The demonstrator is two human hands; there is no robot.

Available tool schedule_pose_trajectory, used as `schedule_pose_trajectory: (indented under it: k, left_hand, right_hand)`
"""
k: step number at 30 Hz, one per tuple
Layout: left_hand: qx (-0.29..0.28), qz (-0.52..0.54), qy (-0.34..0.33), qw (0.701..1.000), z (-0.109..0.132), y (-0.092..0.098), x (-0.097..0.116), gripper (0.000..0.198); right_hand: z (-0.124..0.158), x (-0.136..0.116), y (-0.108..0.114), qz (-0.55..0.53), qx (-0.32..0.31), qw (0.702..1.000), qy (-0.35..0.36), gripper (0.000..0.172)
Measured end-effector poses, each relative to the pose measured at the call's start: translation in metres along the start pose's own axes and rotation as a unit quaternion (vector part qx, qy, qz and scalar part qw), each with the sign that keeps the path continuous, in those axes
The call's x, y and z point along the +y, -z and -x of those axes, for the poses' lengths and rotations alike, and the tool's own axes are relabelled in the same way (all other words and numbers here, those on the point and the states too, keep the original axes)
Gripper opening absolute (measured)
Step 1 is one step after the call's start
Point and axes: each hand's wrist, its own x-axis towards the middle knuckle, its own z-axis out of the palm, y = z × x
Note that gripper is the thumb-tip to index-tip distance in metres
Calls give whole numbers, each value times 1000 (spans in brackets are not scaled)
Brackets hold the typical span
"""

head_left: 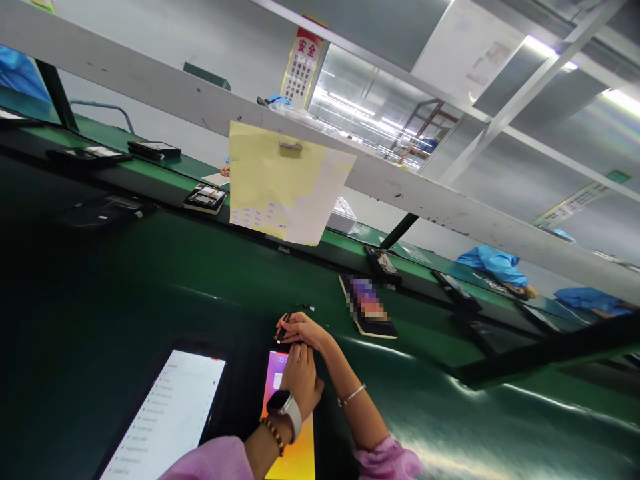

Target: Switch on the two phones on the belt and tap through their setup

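Ceiling tubes (540, 47) shine bright, the bench (225, 287) lies dark at left, glare-streaked at right, the orange screen (296, 461) glows, and the white screen's (170, 413) text blurs.

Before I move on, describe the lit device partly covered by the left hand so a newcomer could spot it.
On the green bench, find the left hand with a watch at its wrist. The lit device shows beneath it. Its purple-to-yellow screen sets it apart from the white-screened device to its left.
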Motion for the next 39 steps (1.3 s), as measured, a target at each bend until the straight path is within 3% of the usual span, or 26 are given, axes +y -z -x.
schedule_pose_trajectory:
  k: [21,27,39]
  left_hand:
    - [10,24,21,999,-3,-13,-1,49]
    - [20,43,16,999,-4,-18,-2,48]
    - [21,50,13,998,-3,-17,-2,47]
  right_hand:
    - [-9,-15,-4,122,29,990,-62,20]
    - [-8,-17,-7,122,51,990,-43,20]
    - [-2,-25,-10,116,45,987,-98,18]
